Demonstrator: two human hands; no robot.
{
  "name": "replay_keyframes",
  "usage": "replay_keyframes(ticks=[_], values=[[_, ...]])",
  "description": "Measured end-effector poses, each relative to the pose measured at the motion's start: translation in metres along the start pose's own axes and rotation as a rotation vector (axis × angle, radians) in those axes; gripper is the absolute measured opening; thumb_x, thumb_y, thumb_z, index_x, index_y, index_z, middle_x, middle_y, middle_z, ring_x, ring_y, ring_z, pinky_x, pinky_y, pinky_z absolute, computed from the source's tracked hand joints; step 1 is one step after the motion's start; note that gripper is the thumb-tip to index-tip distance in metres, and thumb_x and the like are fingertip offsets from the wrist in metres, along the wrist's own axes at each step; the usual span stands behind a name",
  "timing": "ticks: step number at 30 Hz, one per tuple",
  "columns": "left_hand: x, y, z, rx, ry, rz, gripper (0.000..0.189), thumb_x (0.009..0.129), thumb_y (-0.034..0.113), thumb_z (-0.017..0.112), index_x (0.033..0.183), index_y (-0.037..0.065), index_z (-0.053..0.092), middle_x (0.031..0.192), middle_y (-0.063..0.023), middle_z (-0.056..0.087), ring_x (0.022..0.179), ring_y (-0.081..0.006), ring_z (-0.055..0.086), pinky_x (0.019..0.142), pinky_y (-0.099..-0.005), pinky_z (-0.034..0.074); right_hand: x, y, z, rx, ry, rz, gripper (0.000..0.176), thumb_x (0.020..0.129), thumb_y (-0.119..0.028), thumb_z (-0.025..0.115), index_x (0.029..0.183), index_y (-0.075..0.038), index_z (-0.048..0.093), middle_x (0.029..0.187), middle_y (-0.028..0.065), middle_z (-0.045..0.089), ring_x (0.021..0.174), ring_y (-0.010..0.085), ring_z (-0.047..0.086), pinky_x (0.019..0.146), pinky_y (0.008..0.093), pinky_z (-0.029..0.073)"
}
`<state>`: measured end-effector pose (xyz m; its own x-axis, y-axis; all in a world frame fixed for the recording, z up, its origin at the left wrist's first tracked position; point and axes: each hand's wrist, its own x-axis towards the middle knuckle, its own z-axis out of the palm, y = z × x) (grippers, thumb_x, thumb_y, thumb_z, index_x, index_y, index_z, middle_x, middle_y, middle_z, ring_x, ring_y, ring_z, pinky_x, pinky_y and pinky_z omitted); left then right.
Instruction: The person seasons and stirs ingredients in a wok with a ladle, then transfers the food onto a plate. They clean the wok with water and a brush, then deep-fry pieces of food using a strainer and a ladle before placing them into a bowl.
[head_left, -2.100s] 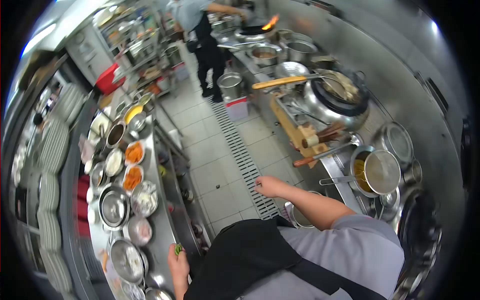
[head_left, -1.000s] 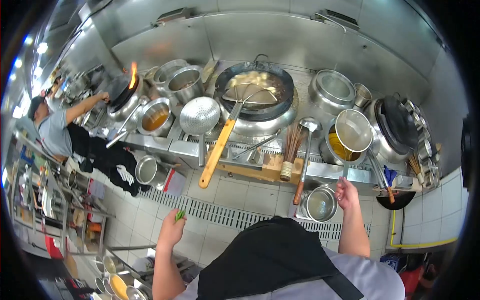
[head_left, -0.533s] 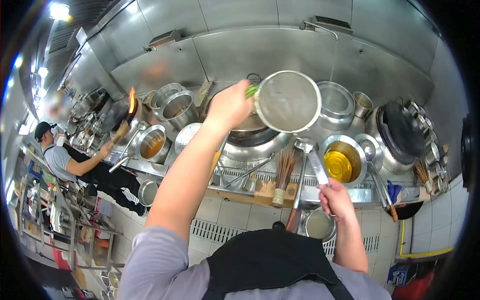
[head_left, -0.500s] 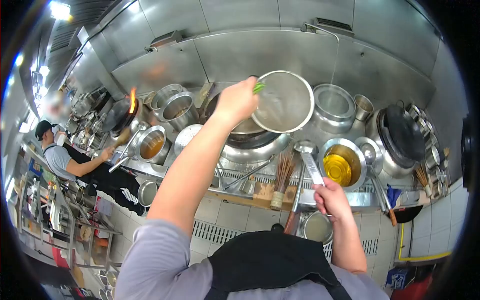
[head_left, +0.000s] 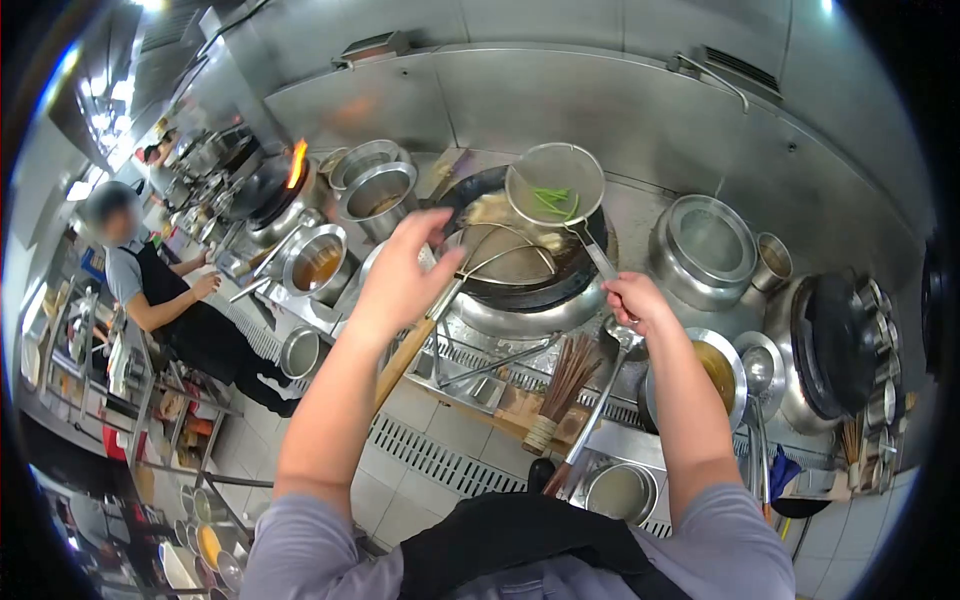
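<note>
A round mesh strainer [head_left: 556, 172] with green pieces in it is held over the wok [head_left: 540, 292], its handle in my right hand [head_left: 638, 302]. My left hand [head_left: 405, 270] has its fingers spread, slightly blurred, and nothing in it. Just beside it, a wider skimmer [head_left: 505, 252] with a wooden handle lies across the wok. Pale food [head_left: 490, 210] shows inside the wok at its far side. Below my right hand rests a ladle [head_left: 622, 336] with a long handle.
A bamboo brush [head_left: 563, 390] stands by the counter's front edge. At right are a lidded pot [head_left: 705, 243], an oil pot [head_left: 718, 372] and a black wok [head_left: 845, 345]. Flame [head_left: 298, 163] rises at a left burner. A co-worker [head_left: 165, 285] stands at left.
My left hand has let go of the strainer and opened. My right hand now holds the strainer over the wok instead of the ladle. The view has shifted, and the wooden-handled skimmer now shows.
</note>
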<state>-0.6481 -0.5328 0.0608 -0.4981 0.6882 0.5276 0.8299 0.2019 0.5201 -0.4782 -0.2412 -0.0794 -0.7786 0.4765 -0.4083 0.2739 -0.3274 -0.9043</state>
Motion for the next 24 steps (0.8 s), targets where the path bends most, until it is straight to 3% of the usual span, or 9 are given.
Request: replay_keyframes(ticks=[2, 6, 10, 13, 16, 18, 20, 22, 24], values=[[-0.054, -0.016, -0.021, 0.084, -0.030, -0.168, 0.037, 0.081, 0.017, 0.068, 0.112, 0.001, 0.058, 0.103, -0.0153, 0.062, 0.094, -0.0269, 0.061, 0.084, -0.0349, 0.048, 0.025, 0.010, -0.009, -0.148, 0.014, 0.027, 0.009, 0.087, -0.009, 0.054, 0.082, -0.004, 0.050, 0.054, 0.0011, 0.047, 0.035, 0.0105, 0.039, 0.032, 0.0263, 0.028], [-0.163, -0.038, -0.056, -0.058, 0.007, -0.430, 0.031, 0.081, 0.011, 0.066, 0.110, 0.000, 0.059, 0.098, -0.0118, 0.064, 0.083, -0.0185, 0.062, 0.077, -0.0304, 0.049, 0.027, -0.006, -0.014, -0.421, 0.079, 0.111, 0.008, 0.086, -0.011, 0.055, 0.081, -0.008, 0.049, 0.054, 0.0002, 0.047, 0.036, 0.0101, 0.038, 0.035, 0.0272, 0.028], [-0.265, -0.048, -0.080, -0.150, 0.149, -0.686, 0.028, 0.084, 0.008, 0.064, 0.108, -0.003, 0.059, 0.088, -0.0072, 0.064, 0.075, -0.0121, 0.060, 0.072, -0.0263, 0.049, 0.032, -0.006, -0.020, -0.409, 0.046, 0.164, 0.009, 0.087, -0.013, 0.055, 0.083, -0.007, 0.050, 0.055, -0.0006, 0.047, 0.038, 0.0101, 0.040, 0.040, 0.0290, 0.034], [-0.319, -0.041, -0.090, -0.253, 0.268, -0.884, 0.025, 0.086, 0.008, 0.062, 0.107, -0.004, 0.058, 0.087, -0.0061, 0.062, 0.075, -0.0114, 0.060, 0.070, -0.0246, 0.048, 0.018, -0.019, -0.001, -0.588, 0.137, 0.111, 0.009, 0.087, -0.012, 0.056, 0.087, -0.004, 0.052, 0.054, 0.0002, 0.047, 0.037, 0.0102, 0.039, 0.036, 0.0269, 0.031], [-0.359, -0.038, -0.094, -0.314, 0.380, -0.949, 0.024, 0.087, 0.008, 0.061, 0.107, -0.006, 0.057, 0.088, -0.0068, 0.061, 0.075, -0.0118, 0.060, 0.069, -0.0239, 0.048, 0.008, -0.028, 0.013, -0.690, 0.195, 0.072, 0.008, 0.086, -0.010, 0.055, 0.083, -0.004, 0.051, 0.053, 0.0002, 0.046, 0.036, 0.0091, 0.038, 0.033, 0.0253, 0.027], [-0.371, -0.035, -0.095, -0.322, 0.386, -0.967, 0.025, 0.087, 0.008, 0.061, 0.108, -0.006, 0.057, 0.088, -0.0076, 0.061, 0.075, -0.0124, 0.060, 0.070, -0.0243, 0.049, 0.027, -0.027, -0.011, -0.520, 0.204, 0.107, 0.008, 0.086, -0.009, 0.055, 0.082, -0.005, 0.050, 0.053, -0.0003, 0.045, 0.037, 0.0090, 0.038, 0.034, 0.0253, 0.027], [-0.371, -0.030, -0.094, -0.283, 0.338, -0.995, 0.022, 0.089, 0.007, 0.059, 0.107, -0.006, 0.056, 0.090, -0.0081, 0.062, 0.077, -0.0135, 0.062, 0.071, -0.0254, 0.051, 0.019, -0.030, 0.005, -0.584, 0.201, 0.093, 0.009, 0.085, -0.009, 0.056, 0.080, -0.007, 0.049, 0.053, -0.0007, 0.044, 0.037, 0.0087, 0.038, 0.033, 0.0253, 0.026], [-0.372, -0.029, -0.092, -0.295, 0.335, -0.977, 0.023, 0.089, 0.006, 0.059, 0.107, -0.006, 0.056, 0.090, -0.0083, 0.062, 0.077, -0.0135, 0.062, 0.071, -0.0254, 0.051, 0.024, -0.028, 0.005, -0.496, 0.244, 0.089, 0.016, 0.085, -0.008, 0.056, 0.101, -0.004, 0.053, 0.055, -0.0003, 0.046, 0.037, 0.0095, 0.037, 0.034, 0.0262, 0.028], [-0.375, -0.031, -0.087, -0.311, 0.333, -0.954, 0.023, 0.088, 0.006, 0.058, 0.108, -0.006, 0.056, 0.091, -0.0084, 0.062, 0.077, -0.0134, 0.062, 0.071, -0.0253, 0.051, 0.018, -0.022, 0.017, -0.585, 0.257, 0.082, 0.018, 0.085, -0.007, 0.055, 0.102, -0.004, 0.053, 0.055, 0.0000, 0.046, 0.037, 0.0096, 0.037, 0.035, 0.0262, 0.028]])
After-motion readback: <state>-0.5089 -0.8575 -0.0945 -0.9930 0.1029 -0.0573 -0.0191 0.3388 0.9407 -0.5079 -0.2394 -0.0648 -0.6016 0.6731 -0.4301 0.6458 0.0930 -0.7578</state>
